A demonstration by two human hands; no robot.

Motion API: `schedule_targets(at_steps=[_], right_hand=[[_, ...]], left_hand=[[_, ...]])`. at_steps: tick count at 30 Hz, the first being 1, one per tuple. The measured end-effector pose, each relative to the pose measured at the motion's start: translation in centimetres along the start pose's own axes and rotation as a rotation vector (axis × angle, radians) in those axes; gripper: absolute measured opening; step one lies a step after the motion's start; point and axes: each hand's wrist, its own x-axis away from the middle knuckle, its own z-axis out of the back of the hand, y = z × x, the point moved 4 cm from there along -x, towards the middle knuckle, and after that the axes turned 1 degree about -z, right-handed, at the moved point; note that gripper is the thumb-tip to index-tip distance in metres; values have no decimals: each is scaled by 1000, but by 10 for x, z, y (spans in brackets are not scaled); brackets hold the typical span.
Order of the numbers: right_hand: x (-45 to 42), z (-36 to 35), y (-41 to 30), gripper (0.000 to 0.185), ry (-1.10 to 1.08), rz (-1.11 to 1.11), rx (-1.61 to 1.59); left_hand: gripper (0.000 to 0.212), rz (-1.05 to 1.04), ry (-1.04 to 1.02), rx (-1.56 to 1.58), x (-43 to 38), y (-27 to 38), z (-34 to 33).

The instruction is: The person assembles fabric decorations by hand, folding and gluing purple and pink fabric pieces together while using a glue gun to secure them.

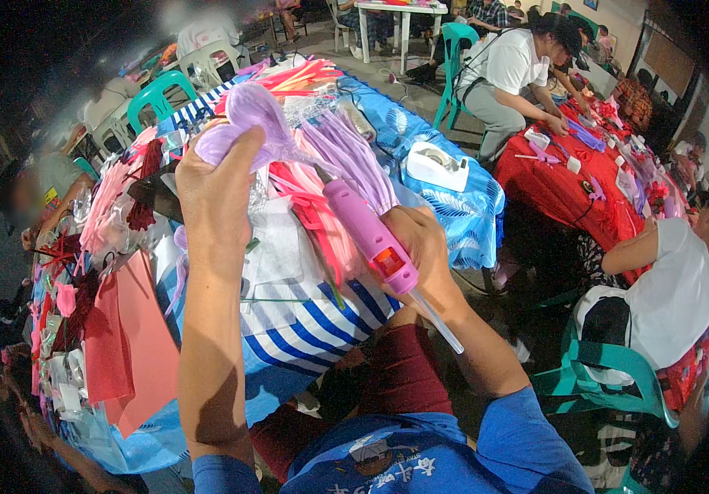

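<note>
Raised over the near part of the table, my left hand [215,185] pinches a lilac flower piece [259,108] with rounded, fuzzy petals between thumb and fingers. My right hand [425,247] is wrapped around a pink-purple hot glue gun [364,228]. A clear glue stick [438,324] sticks out of its back end. The gun's dark nozzle [322,174] points up at the base of the flower piece; whether they touch I cannot tell. Behind the gun lies a bundle of lilac pipe cleaners [354,154], with pink and red pipe cleaners [305,207] beside it.
A white tape dispenser [438,165] stands on the blue tablecloth [472,238]. Coral sheets [141,346] hang over the table's left edge. At a red-covered table [536,163] to the right, a person in white [503,68] works. A green chair [614,364] stands at lower right.
</note>
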Motion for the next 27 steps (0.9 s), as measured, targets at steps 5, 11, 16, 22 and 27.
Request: schedule_targets(at_steps=[5,11,16,22,27], right_hand=[[-1,1,-2,27,-8,-4,0],[-2,3,-4,26,7,1,-9],[1,0,0,26,15,4,33],[0,2,-2,26,25,14,-1],[0,5,-4,27,42,15,15]], left_hand=[[13,1,1,2,1,1,1],[13,-6,11,0,1,1,1],[12,-32,-13,-1,1,2,3],[11,-31,25,-19,1,4,5],[9,-25,39,-49,-3,2,9]])
